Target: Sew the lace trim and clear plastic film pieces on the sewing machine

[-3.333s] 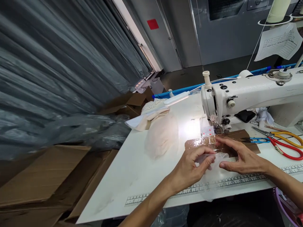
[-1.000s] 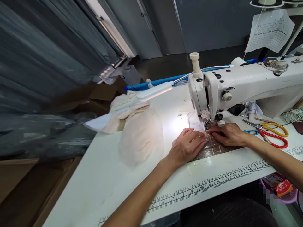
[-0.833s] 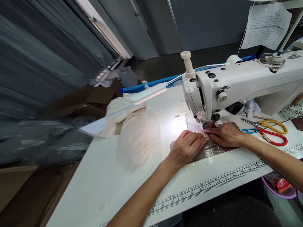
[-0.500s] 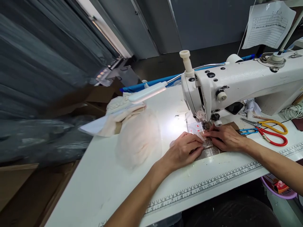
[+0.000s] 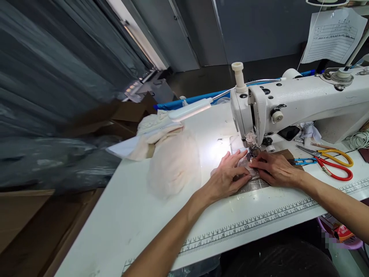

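Note:
My left hand (image 5: 226, 179) lies on thin, sheer fabric (image 5: 244, 163) left of the needle area, its fingers stretched out and apart. Across from it, my right hand (image 5: 278, 169) has its fingertips closed on the fabric's edge, just in front of the presser foot (image 5: 253, 151). The white sewing machine (image 5: 300, 98) stands over both hands. Under the fingers is a shiny, see-through sheet (image 5: 255, 186) on the table. Fabric beneath the fingers is partly hidden. A pale sheer bundle of cloth (image 5: 175, 167) rests left of my left hand.
Red-and-yellow scissors (image 5: 331, 159) and blue thread snips (image 5: 304, 161) lie right of my right hand. A lit lamp (image 5: 190, 109) hangs over the white table (image 5: 121, 215). A ruler strip (image 5: 253, 227) runs along the front edge. Cardboard boxes (image 5: 129, 115) stand at left.
My left hand's fingers have spread and stretched forward toward the presser foot, covering the red-marked patch seen before. My right hand stays by the foot. The view has shifted slightly.

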